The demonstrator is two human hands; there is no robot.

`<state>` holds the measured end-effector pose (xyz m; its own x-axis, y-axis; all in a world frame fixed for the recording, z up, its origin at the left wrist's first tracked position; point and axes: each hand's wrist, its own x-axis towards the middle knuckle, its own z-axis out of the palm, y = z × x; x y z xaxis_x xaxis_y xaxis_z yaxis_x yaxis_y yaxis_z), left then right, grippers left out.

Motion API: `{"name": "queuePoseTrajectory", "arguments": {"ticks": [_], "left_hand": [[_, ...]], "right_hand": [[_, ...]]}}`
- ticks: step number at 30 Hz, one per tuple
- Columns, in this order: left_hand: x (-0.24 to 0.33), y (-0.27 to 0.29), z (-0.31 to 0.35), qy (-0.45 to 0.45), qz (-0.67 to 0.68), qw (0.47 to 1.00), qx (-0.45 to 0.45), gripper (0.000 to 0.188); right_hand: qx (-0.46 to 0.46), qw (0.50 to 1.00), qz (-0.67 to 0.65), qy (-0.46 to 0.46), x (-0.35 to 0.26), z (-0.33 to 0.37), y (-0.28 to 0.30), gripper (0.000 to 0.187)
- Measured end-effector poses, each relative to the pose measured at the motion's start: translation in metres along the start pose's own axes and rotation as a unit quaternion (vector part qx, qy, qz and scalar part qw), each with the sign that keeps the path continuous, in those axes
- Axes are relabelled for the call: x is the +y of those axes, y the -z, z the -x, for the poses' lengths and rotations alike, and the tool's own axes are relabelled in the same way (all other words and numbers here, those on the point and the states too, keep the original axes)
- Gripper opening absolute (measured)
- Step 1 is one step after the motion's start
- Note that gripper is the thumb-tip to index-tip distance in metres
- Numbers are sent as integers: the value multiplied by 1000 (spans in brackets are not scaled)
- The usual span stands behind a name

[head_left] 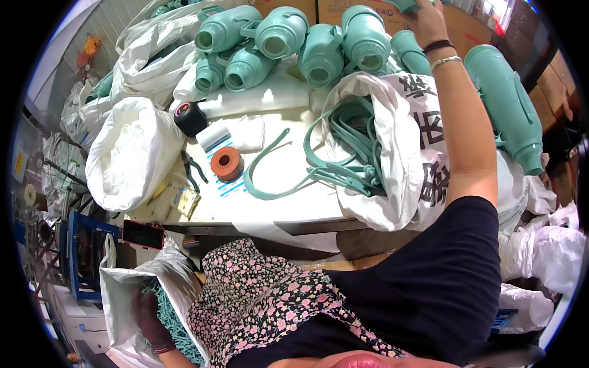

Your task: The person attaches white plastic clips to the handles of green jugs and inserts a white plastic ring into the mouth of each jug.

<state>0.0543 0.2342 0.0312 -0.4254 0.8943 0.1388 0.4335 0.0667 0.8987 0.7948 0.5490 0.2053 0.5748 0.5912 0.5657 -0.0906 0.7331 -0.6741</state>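
Note:
My right hand [427,23] reaches to the far right edge of the table, its fingers closed on a teal plastic piece [404,5] that the top of the view cuts off. Below it lies a teal thermos flask shell [410,52]; several more, such as this shell [322,55], are stacked along the back. At the lower left, my left hand [149,316] is down inside an open white sack [119,279] with small teal plastic parts [175,319]. That hand is dark and smeared, so its fingers do not show clearly.
A white sack [405,184] of teal strap-like handles stands on the table [288,211]. Nearby are an orange tape roll [227,163], pliers [194,170], a black round device [190,119] and a sack of white pieces [132,150]. A large teal flask [506,110] leans at right.

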Motion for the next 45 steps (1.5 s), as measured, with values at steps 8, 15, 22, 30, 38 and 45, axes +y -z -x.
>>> {"name": "queuePoseTrajectory", "arguments": {"ticks": [8, 15, 22, 30, 38, 45], "left_hand": [[-91, -10, 61, 243, -391, 881, -109, 41], [-129, 17, 86, 179, -392, 902, -34, 18], [-242, 80, 77, 84, -626, 773, -59, 41], [-140, 3, -9, 229, -392, 875, -168, 48], [-199, -51, -12, 121, -453, 843, -264, 53], [-178, -43, -14, 184, -419, 866, -200, 54]], "right_hand": [[278, 805, 523, -42, 69, -42, 158, 90], [69, 726, 651, -209, 116, -47, 209, 96], [-1, 536, 844, -28, 104, -14, 155, 72], [147, 500, 807, 279, -83, -5, 83, 34], [370, 485, 785, 112, -286, 75, 278, 57], [251, 879, 266, -305, -243, 164, 275, 57]]}}
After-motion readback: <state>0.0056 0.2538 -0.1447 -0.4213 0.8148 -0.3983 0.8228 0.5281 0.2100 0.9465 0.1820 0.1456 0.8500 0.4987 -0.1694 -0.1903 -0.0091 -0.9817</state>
